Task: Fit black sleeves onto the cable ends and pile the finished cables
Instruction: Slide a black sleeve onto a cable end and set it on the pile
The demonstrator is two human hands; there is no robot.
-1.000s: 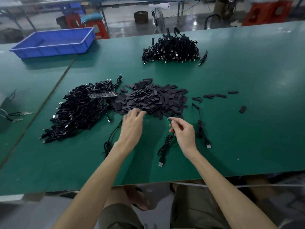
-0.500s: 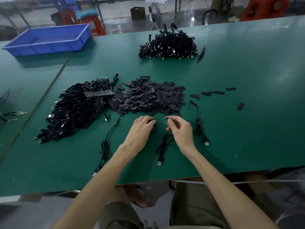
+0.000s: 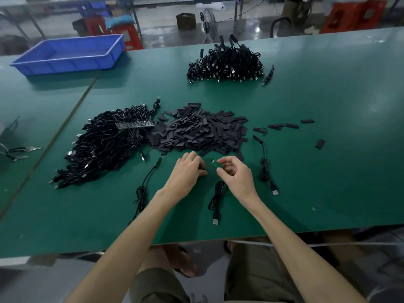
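One cable (image 3: 215, 193) is in work. The right hand (image 3: 237, 178) pinches its bare green end (image 3: 216, 164) between thumb and fingertips, lifted just off the table (image 3: 328, 171). The rest of the cord lies coiled below, plug toward the near edge. No sleeve is on that end yet.

The left hand (image 3: 187, 173) rests fingers-down just beside it, at the near fringe of the sleeve heap (image 3: 196, 132). I cannot tell whether a sleeve sits under its curled fingers.

Judging by the piles, the job is somewhere in its middle. A sizeable finished pile (image 3: 225, 64) sits at the far side, a larger tangle of unsleeved cables (image 3: 102, 147) waits on the left, and sleeves are plentiful. A second bare-ended cable (image 3: 142, 193) lies left of the hands. A sleeved cable (image 3: 264, 167) lies to the right, not yet piled.

Room looks generous: open green surface spreads to the right and between the sleeve heap and the far pile, so reaching across should meet nothing. The near edge passes under the forearms, close to the trailing plug. A blue bin (image 3: 67, 53) stands well apart at the far left.
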